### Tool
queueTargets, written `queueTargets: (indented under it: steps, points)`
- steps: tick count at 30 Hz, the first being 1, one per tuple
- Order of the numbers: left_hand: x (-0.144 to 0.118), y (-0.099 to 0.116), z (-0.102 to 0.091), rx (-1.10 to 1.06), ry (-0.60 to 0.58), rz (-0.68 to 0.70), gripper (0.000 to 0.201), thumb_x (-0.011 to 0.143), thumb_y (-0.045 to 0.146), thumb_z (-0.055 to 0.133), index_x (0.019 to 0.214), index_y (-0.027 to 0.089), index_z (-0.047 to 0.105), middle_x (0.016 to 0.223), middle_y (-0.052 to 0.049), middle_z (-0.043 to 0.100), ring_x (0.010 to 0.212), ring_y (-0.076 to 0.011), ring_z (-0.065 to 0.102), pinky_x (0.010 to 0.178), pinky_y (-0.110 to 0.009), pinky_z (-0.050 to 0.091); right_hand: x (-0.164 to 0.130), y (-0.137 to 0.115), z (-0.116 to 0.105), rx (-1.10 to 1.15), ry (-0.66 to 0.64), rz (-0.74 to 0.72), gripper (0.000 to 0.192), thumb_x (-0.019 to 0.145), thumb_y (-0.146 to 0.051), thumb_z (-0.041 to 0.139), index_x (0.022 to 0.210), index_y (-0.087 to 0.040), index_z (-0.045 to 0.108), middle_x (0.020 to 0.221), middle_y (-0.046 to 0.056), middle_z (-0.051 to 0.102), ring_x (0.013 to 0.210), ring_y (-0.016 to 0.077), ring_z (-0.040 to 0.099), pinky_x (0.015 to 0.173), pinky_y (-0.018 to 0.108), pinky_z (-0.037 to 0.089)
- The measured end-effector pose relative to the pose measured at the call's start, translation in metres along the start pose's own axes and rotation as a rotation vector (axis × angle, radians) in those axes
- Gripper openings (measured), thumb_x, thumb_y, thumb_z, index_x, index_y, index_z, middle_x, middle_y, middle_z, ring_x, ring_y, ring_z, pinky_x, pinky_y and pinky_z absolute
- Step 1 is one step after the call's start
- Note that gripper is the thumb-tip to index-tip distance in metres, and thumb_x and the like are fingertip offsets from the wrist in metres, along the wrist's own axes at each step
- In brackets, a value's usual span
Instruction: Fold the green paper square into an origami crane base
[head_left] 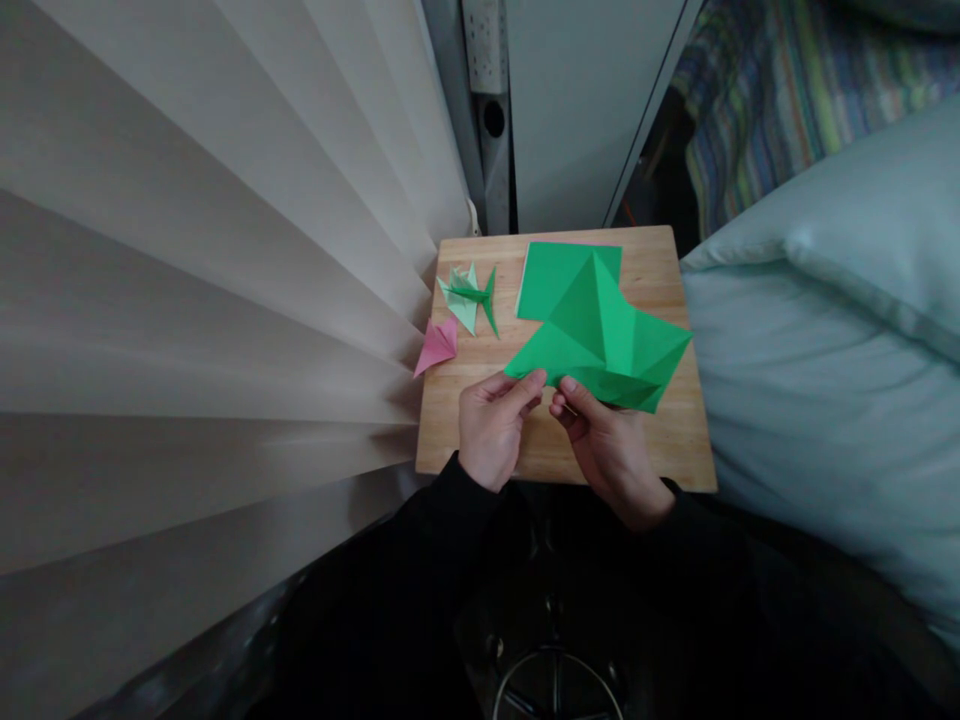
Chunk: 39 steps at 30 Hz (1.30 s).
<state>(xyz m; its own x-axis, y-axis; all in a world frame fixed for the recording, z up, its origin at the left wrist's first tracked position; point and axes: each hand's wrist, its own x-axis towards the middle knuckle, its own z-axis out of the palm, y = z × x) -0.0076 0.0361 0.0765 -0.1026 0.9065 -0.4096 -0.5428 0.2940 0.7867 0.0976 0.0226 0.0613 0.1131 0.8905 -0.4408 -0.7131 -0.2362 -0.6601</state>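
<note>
A creased green paper sheet (600,335) lies partly lifted over a wooden board (660,440). My left hand (491,430) pinches its near left corner between thumb and fingers. My right hand (607,445) grips the near edge of the same sheet, just beside the left. Under it, flat on the board's far side, rests a second green sheet (547,275).
Folded paper figures sit at the board's left: a pale green and dark green one (471,298) and a pink one (437,345). A pleated curtain (210,300) hangs at the left, a pale blue pillow (825,350) lies at the right, and a power strip (486,45) is behind.
</note>
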Motion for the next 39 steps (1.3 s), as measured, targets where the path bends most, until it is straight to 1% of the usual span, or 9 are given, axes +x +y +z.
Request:
queueTargets:
  steps: [9,14,19,21,24,27,29,33,39]
  points:
    - [0.004,0.004,-0.004,-0.043,0.046,0.015,0.034,0.061,0.025,0.096,0.058,0.015,0.064,0.058,0.005,0.059,0.059,-0.0053,0.056,0.061,-0.021,0.047,0.000,-0.003,0.003,0.011,0.080,0.011,0.032,0.055,-0.026,0.098,0.073,-0.020,0.073,0.069,-0.005,0.070,0.059,0.0091,0.062,0.058,0.024,0.059]
    - [0.009,0.007,-0.008,-0.065,0.037,0.034,0.030,0.065,0.024,0.095,0.063,0.014,0.067,0.060,0.004,0.061,0.059,-0.0046,0.055,0.060,-0.019,0.046,0.002,-0.003,0.001,0.003,0.091,-0.013,0.032,0.056,-0.027,0.098,0.074,-0.020,0.071,0.067,-0.006,0.068,0.059,0.0088,0.062,0.058,0.024,0.059]
    - [0.010,0.013,-0.011,-0.138,0.093,0.074,0.029,0.065,0.029,0.095,0.069,0.015,0.071,0.070,0.002,0.067,0.065,-0.0052,0.060,0.064,-0.018,0.048,0.007,-0.005,-0.002,0.008,0.122,-0.063,0.035,0.057,-0.025,0.098,0.077,-0.021,0.070,0.069,-0.007,0.069,0.059,0.0079,0.063,0.058,0.022,0.058]
    - [0.009,0.012,-0.010,-0.074,0.045,0.052,0.029,0.067,0.034,0.094,0.074,0.015,0.073,0.074,0.001,0.070,0.068,-0.0069,0.062,0.066,-0.020,0.049,0.008,-0.005,-0.002,-0.005,0.112,-0.069,0.035,0.057,-0.026,0.097,0.078,-0.021,0.069,0.068,-0.007,0.068,0.058,0.0084,0.062,0.057,0.023,0.057]
    - [0.005,0.003,-0.009,0.096,-0.049,0.055,0.027,0.066,0.031,0.095,0.075,0.016,0.075,0.072,0.000,0.071,0.067,-0.0085,0.063,0.067,-0.022,0.049,0.007,-0.005,-0.002,-0.011,0.083,-0.069,0.036,0.058,-0.027,0.097,0.081,-0.022,0.070,0.071,-0.007,0.069,0.058,0.0086,0.061,0.056,0.024,0.056]
    - [0.004,-0.006,-0.010,0.203,-0.048,0.118,0.024,0.068,0.032,0.094,0.071,0.016,0.076,0.067,0.000,0.071,0.064,-0.0094,0.062,0.066,-0.023,0.048,0.004,-0.004,-0.001,-0.007,0.068,-0.070,0.034,0.060,-0.026,0.097,0.080,-0.022,0.070,0.071,-0.007,0.070,0.059,0.0085,0.062,0.056,0.024,0.055]
    - [0.004,-0.008,-0.011,0.211,-0.039,0.127,0.024,0.069,0.033,0.093,0.071,0.016,0.077,0.069,-0.001,0.073,0.065,-0.0103,0.063,0.066,-0.024,0.050,0.002,-0.003,0.000,-0.001,0.042,-0.046,0.032,0.060,-0.027,0.097,0.079,-0.023,0.071,0.072,-0.007,0.071,0.061,0.0091,0.063,0.059,0.025,0.056]
    - [0.002,-0.008,-0.010,0.164,-0.098,0.100,0.023,0.070,0.033,0.093,0.074,0.016,0.078,0.072,-0.002,0.076,0.067,-0.0117,0.068,0.070,-0.026,0.054,-0.002,-0.001,0.003,0.009,-0.009,-0.002,0.026,0.062,-0.030,0.096,0.077,-0.025,0.076,0.077,-0.005,0.076,0.066,0.0117,0.067,0.064,0.027,0.059]
    - [-0.003,-0.004,-0.002,0.117,-0.114,0.110,0.024,0.070,0.033,0.092,0.067,0.016,0.075,0.066,-0.001,0.073,0.062,-0.0108,0.067,0.069,-0.026,0.055,-0.002,0.000,0.005,0.001,-0.044,-0.032,0.025,0.063,-0.030,0.097,0.075,-0.024,0.077,0.073,-0.006,0.076,0.062,0.0084,0.066,0.063,0.022,0.059]
